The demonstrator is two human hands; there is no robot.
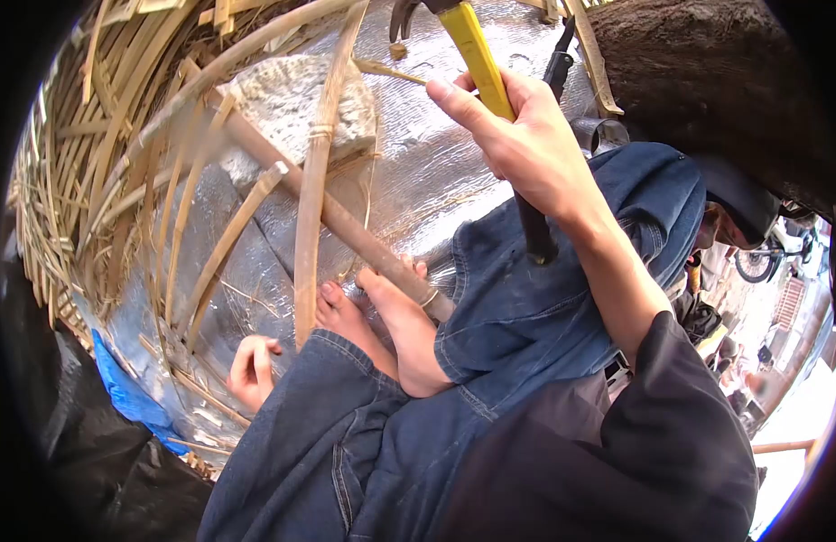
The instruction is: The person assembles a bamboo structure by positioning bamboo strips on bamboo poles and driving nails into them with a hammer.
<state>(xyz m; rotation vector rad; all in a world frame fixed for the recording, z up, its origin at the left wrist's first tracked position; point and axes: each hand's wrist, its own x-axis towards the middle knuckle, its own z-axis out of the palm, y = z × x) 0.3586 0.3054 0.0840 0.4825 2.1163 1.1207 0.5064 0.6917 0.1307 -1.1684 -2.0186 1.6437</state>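
My right hand (535, 144) is wrapped around the middle of a hammer (477, 54) with a yellow and black handle. The claw head points up past the top edge of the view, and the black butt hangs over my knee. Beside my left shin, my left hand (253, 372) is closed with its fingers curled; what it holds, if anything, is hidden. A split bamboo strip (317, 172) runs down towards my bare feet (395, 325), crossing a round pole (355, 237). Behind them a rough pale stone (292, 95) lies on a silvery sheet (436, 172).
Many bamboo strips (84, 181) are heaped at left. A black folding knife (559, 59) and a metal cylinder (600, 134) lie past my right hand. Blue plastic (129, 388) and a black sheet (102, 470) are at lower left. A bicycle wheel (757, 264) shows at far right.
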